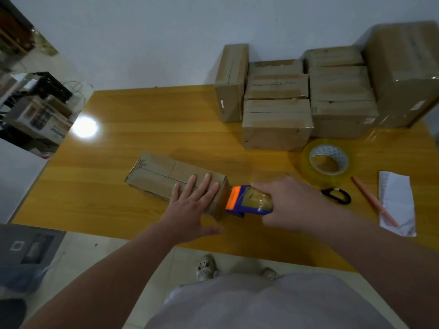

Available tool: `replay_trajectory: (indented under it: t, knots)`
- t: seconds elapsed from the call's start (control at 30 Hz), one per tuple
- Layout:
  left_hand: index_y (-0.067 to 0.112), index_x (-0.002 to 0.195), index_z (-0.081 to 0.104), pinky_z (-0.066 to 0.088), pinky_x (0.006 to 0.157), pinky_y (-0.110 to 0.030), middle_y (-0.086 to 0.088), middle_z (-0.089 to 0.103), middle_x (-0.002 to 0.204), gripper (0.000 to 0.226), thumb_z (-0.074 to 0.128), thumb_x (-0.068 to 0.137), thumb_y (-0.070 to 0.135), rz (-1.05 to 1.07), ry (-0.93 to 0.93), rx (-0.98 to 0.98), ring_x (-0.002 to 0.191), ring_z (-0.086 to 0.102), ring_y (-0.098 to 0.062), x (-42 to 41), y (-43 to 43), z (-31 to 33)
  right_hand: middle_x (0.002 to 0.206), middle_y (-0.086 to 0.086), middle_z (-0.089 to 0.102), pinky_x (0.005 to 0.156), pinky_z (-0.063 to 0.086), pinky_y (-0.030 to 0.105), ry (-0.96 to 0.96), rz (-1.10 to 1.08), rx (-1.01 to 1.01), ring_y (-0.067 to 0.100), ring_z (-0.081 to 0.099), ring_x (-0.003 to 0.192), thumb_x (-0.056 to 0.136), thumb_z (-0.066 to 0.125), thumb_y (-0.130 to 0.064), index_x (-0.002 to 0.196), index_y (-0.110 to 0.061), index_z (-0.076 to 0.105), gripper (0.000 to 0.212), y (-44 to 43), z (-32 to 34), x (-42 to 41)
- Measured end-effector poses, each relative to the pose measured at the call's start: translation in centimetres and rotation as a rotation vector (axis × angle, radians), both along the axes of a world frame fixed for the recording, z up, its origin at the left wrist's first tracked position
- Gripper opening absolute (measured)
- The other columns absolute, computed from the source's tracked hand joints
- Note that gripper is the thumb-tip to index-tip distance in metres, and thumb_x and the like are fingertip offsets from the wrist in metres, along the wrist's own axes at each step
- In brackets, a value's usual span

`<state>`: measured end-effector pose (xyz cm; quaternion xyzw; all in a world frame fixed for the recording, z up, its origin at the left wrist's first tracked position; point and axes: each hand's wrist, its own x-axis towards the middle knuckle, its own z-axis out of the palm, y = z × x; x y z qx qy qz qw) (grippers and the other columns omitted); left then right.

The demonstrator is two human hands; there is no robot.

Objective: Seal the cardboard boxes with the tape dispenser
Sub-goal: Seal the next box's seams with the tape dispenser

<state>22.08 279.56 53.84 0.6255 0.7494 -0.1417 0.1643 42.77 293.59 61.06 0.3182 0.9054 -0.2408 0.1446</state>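
Note:
A long, low cardboard box (164, 176) lies at an angle near the front of the yellow wooden table (142, 119). My left hand (192, 200) presses flat on the box's near right end, fingers straight and thumb off the side. My right hand (287, 203) grips a blue tape dispenser (249, 200) with an orange front piece. The dispenser's front sits against the box's right end face, just to the right of my left hand.
Several cardboard boxes (278, 119) are stacked at the back right of the table. A spare roll of clear tape (330, 160) lies right of the dispenser, with black scissors (337, 195), an orange pencil (373, 200) and a folded paper (396, 200) beyond. The table's front edge is close to my body.

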Motion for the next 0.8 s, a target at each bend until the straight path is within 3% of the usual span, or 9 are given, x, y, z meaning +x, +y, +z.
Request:
replay_trajectory:
  t: [0.2,0.4,0.53,0.63,0.7,0.8]
  knots:
    - [0.04,0.133,-0.039,-0.012,0.113,-0.055,0.014,-0.043,0.142,0.109,0.006,0.051,0.096,0.004,-0.018,0.006,0.137,-0.033,-0.022,0.0,0.1,0.1,0.112,0.001,0.061,0.068,0.05,0.03,-0.044,-0.013,0.039,0.02,0.058,0.1,0.076,0.071,-0.032,0.131,-0.025,0.055,0.058,-0.6,0.9,-4.2]
    - [0.042,0.133,-0.038,-0.013,0.113,-0.055,0.013,-0.042,0.144,0.107,-0.002,0.048,0.098,-0.002,-0.031,0.009,0.137,-0.033,-0.022,0.1,0.1,0.1,0.12,-0.001,0.064,0.081,0.057,0.035,-0.101,-0.076,-0.074,0.021,0.061,0.103,0.065,0.074,-0.035,0.126,-0.018,0.062,0.064,0.7,-0.3,-5.2]
    - [0.041,0.148,-0.015,-0.01,0.115,-0.057,0.016,-0.03,0.15,0.107,-0.007,0.057,0.096,0.065,-0.12,0.094,0.144,-0.025,-0.021,0.6,0.2,0.0,0.114,-0.002,0.062,0.066,0.052,0.028,-0.101,-0.131,-0.173,0.017,0.058,0.092,0.066,0.073,-0.04,0.128,-0.023,0.059,0.065,0.5,-2.3,-4.0]
    - [0.036,0.151,0.018,-0.002,0.116,-0.059,0.014,-0.001,0.16,0.089,0.008,0.075,0.083,0.197,-0.165,0.209,0.148,-0.006,-0.022,1.9,0.9,0.5,0.131,-0.001,0.054,0.085,0.048,0.03,-0.041,-0.208,-0.122,0.02,0.051,0.113,0.067,0.075,-0.05,0.138,-0.028,0.05,0.078,1.3,-2.3,-2.0]
    - [0.029,0.144,0.034,0.009,0.116,-0.058,0.006,0.022,0.158,0.068,0.03,0.089,0.068,0.294,-0.111,0.313,0.147,0.01,-0.025,3.1,2.0,0.6,0.136,0.0,0.051,0.094,0.047,0.034,0.015,-0.298,-0.092,0.021,0.049,0.121,0.067,0.077,-0.057,0.143,-0.027,0.044,0.087,2.0,-1.9,-0.9]
    - [0.023,0.151,0.021,0.01,0.118,-0.052,0.002,0.017,0.16,0.062,0.038,0.098,0.05,0.429,-0.041,0.347,0.147,0.012,-0.023,4.5,3.5,0.3,0.135,0.001,0.053,0.092,0.048,0.033,0.114,-0.403,-0.108,0.02,0.051,0.118,0.068,0.077,-0.059,0.144,-0.026,0.041,0.091,2.5,-1.8,0.2]
